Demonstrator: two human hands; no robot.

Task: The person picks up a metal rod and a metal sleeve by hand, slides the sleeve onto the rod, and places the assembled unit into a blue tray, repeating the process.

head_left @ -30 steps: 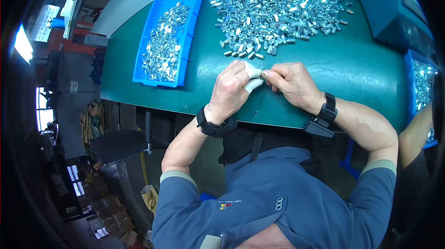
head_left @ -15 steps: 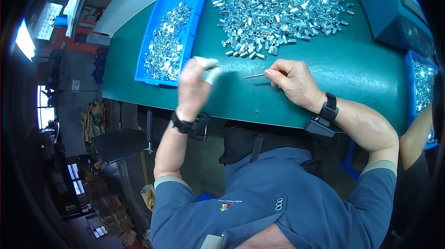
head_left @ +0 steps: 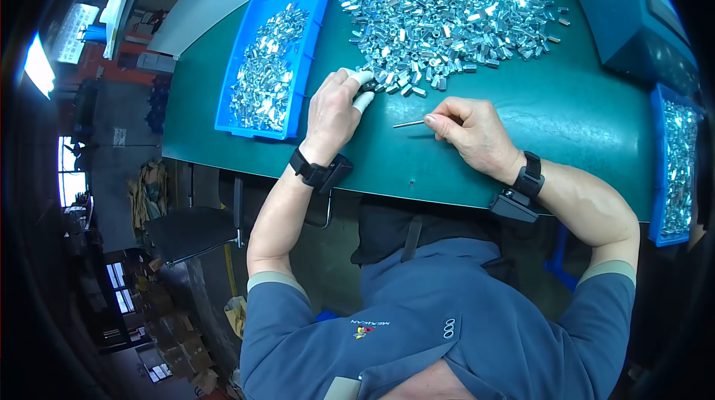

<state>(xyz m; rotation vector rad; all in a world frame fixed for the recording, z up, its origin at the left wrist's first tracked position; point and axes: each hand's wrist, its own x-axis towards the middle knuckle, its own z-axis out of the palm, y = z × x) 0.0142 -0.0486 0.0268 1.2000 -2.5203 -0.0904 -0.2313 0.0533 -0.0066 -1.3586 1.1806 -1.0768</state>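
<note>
A big heap of small shiny metal nuts (head_left: 447, 5) covers the far part of the green table (head_left: 566, 124). My left hand (head_left: 333, 113), with white tape on two fingertips, reaches to the near left edge of the heap and pinches at a nut there. My right hand (head_left: 473, 132) rests on the table and holds a thin metal pin (head_left: 409, 124) that points left. Both wrists wear black bands.
A blue tray (head_left: 257, 121) holding more metal nuts lies left of my left hand. A second blue tray (head_left: 674, 169) with nuts sits at the right edge. A teal machine housing (head_left: 640, 20) stands at the far right. The table's near edge runs just below my wrists.
My left hand left my right hand, swung out to the blue tray, and now has come back to the edge of the heap. My right hand kept the pin and hardly moved.
</note>
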